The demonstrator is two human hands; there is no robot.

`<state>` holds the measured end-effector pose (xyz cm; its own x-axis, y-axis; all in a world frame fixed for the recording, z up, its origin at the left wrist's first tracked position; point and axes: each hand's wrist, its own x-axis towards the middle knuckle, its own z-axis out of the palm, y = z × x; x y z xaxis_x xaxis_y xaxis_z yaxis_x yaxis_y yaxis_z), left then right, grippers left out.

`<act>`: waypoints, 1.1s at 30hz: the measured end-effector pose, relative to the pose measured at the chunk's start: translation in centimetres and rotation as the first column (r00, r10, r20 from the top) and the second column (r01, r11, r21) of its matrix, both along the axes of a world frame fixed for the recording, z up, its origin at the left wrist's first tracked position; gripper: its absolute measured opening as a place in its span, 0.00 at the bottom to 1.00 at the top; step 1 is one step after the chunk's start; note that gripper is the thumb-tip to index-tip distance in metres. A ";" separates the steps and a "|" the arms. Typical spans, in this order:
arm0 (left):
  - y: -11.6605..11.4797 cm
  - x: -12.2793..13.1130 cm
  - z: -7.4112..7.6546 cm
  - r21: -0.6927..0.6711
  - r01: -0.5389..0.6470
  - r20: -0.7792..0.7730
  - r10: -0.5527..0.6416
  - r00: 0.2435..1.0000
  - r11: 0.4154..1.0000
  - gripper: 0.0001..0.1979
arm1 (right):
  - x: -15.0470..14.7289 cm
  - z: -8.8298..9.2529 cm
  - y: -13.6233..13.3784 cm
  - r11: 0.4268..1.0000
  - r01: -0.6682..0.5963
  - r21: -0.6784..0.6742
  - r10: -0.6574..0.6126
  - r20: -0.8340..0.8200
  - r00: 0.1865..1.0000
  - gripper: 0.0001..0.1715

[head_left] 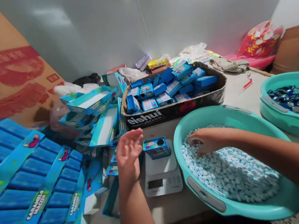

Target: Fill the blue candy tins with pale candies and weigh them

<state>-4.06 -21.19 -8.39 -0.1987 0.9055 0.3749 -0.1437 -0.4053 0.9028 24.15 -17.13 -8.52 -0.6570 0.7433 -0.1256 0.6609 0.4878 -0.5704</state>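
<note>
My right hand [204,141] reaches into a teal basin [208,198] full of small white and pale blue candies [229,171], fingers curled down into the pile. What they grip is hidden. My left hand [127,150] hovers open, fingers spread, just left of a small blue box [155,147] with a round hole in its top. That box stands on a white kitchen scale [162,175].
A cardboard tray [172,111] of blue boxes stands behind the scale. A second teal basin [292,117] of blue caps is at the right. Flat blue display cartons [28,179] and folded ones [93,106] pile up at the left. Bags and cloth lie along the wall.
</note>
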 end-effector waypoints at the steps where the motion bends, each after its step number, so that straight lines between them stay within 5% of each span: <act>1: 0.0 0.1 0.0 0.075 -0.063 0.051 0.059 0.997 0.995 0.15 | 0.1 -0.1 0.1 1.000 -0.006 0.000 0.006 -0.019 1.000 0.14; 5: 0.2 0.6 -0.2 0.262 -0.352 0.069 0.346 0.936 0.899 0.08 | 0.6 -0.7 0.4 1.000 -0.013 0.003 0.013 0.000 1.000 0.12; 9: 0.3 0.9 -0.3 0.277 -0.473 0.044 0.480 0.876 0.837 0.06 | 0.9 -1.2 0.8 1.000 -0.007 0.003 0.007 0.019 1.000 0.06; 16: 0.4 0.9 -0.4 0.266 -0.498 0.127 0.482 0.867 0.825 0.04 | 0.6 -0.5 0.8 1.000 -0.001 0.030 0.000 0.056 0.998 0.04; 23: 0.3 0.8 -0.7 0.261 -0.540 0.031 0.553 0.833 0.800 0.04 | 0.3 1.6 0.8 0.999 -0.022 0.040 0.018 0.111 0.994 0.07; 33: 0.3 0.7 -0.8 0.151 -0.458 0.013 0.462 0.887 0.876 0.07 | 0.4 2.0 0.8 0.990 0.128 0.051 -0.130 0.026 0.991 0.11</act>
